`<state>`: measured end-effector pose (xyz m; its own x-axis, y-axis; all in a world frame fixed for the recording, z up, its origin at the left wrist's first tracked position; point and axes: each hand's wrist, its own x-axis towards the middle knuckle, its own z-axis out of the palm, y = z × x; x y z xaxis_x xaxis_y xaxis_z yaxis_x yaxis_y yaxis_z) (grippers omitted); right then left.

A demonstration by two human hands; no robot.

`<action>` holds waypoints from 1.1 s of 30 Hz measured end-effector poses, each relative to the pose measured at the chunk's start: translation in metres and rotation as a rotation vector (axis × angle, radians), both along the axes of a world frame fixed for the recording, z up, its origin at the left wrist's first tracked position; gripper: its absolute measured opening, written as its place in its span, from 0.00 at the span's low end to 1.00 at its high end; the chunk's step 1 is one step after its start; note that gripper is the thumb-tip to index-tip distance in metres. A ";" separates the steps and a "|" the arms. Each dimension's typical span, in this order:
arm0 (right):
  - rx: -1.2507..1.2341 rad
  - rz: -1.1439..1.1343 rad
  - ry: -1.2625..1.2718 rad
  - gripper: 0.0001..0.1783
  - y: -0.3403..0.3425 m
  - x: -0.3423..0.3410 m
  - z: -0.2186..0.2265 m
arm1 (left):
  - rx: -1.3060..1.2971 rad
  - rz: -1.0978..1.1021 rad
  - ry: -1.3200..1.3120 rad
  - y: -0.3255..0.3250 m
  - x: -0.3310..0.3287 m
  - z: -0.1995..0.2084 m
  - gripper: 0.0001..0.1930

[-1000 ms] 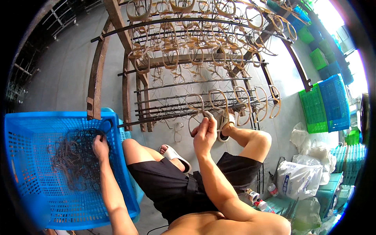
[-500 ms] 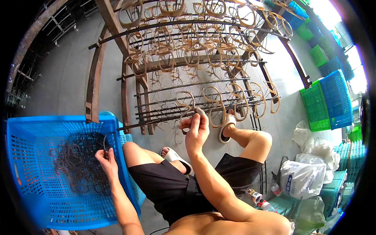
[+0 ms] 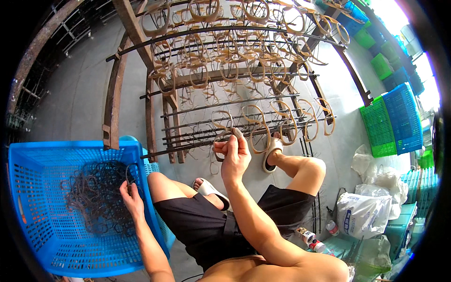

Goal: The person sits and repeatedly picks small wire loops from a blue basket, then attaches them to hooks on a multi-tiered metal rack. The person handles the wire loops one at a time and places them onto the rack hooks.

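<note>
My right hand (image 3: 235, 162) is raised at the rack's lowest front rod, fingertips closed round the lower end of a thin grey-tan curved loop (image 3: 220, 113). Beside it, several tan S-curved loops (image 3: 255, 123), shaped rather like spectacle fronts, hang along the same rod. My left hand (image 3: 133, 202) is over the right side of a blue plastic basket (image 3: 35, 197). Between its thumb and fingers is pinched a thin grey curved loop (image 3: 129, 169), standing up above the hand. A tangled heap of dark, thin curved loops (image 3: 96, 197) lies in the basket.
A wooden rack (image 3: 112, 94) with black rods and rows of tan loops stands in front of me. Green (image 3: 379, 131) and blue crates (image 3: 404, 120) are at the right, near white plastic bags (image 3: 364, 214) and bottles (image 3: 331, 227). My sandalled feet are under the rack.
My left hand has shifted slightly right, and the loop it pinches now stands more upright. My right hand has moved a little left at the rod, keeping its pinch.
</note>
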<state>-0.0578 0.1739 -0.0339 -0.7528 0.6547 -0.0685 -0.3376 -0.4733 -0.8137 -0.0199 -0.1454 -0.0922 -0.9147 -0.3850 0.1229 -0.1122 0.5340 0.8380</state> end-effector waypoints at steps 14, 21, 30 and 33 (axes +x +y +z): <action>0.129 -0.002 -0.162 0.16 -0.004 -0.006 0.006 | 0.330 0.093 -0.179 -0.008 0.003 0.006 0.13; 0.273 0.071 -0.173 0.14 -0.016 -0.006 0.002 | 0.534 0.206 -0.166 -0.012 0.011 -0.003 0.13; 0.409 0.030 -0.247 0.08 0.004 -0.011 0.017 | 0.702 0.203 -0.145 -0.020 0.024 -0.012 0.17; 0.409 0.087 -0.237 0.11 0.002 -0.009 0.014 | 0.696 0.175 -0.131 -0.017 0.030 -0.012 0.18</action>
<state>-0.0665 0.1764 -0.0197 -0.8011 0.5985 0.0055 -0.0937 -0.1163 -0.9888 0.0099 -0.1621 -0.1044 -0.8229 -0.4763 -0.3100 -0.2697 -0.1528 0.9507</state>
